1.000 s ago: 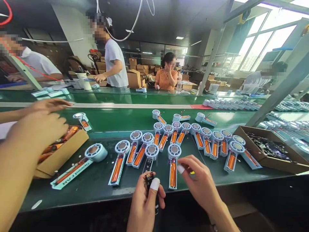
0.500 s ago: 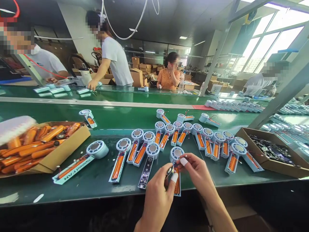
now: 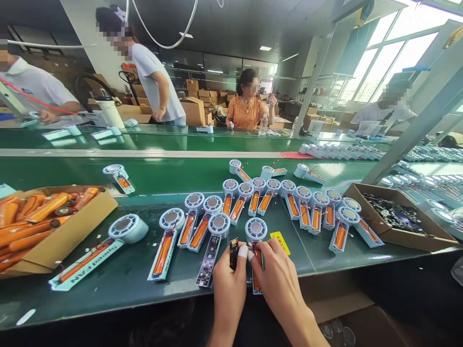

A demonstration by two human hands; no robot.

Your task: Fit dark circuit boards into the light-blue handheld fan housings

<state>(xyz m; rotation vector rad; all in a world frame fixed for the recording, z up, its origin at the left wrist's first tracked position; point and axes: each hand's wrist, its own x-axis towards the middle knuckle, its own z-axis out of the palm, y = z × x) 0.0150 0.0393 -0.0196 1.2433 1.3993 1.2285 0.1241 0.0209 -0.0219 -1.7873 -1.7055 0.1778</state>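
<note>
My left hand (image 3: 230, 289) pinches a small black circuit board (image 3: 234, 254) upright between thumb and fingers. Close beside it, my right hand (image 3: 278, 272) has its fingers closed over an open handheld fan (image 3: 256, 229); what they grip is hidden, with thin wires and a green edge showing nearby. Both thumbs wear white covers. This fan's handle, with an orange battery inside, lies mostly under my hands. Just left of them is another fan (image 3: 219, 224) with a long black circuit board (image 3: 209, 262) covering its handle.
Several open fans (image 3: 273, 184) with orange batteries and loose wires spread across the green bench. A cardboard box of orange batteries (image 3: 97, 219) stands left, a box of circuit boards (image 3: 394, 212) right. A yellow card (image 3: 280, 242) lies beyond my right hand. Co-workers are across the conveyor (image 3: 173, 166).
My hands have come closer together, and the small board is now held upright in the left. The right hand has turned over the fan handle. A yellow card has come into sight.
</note>
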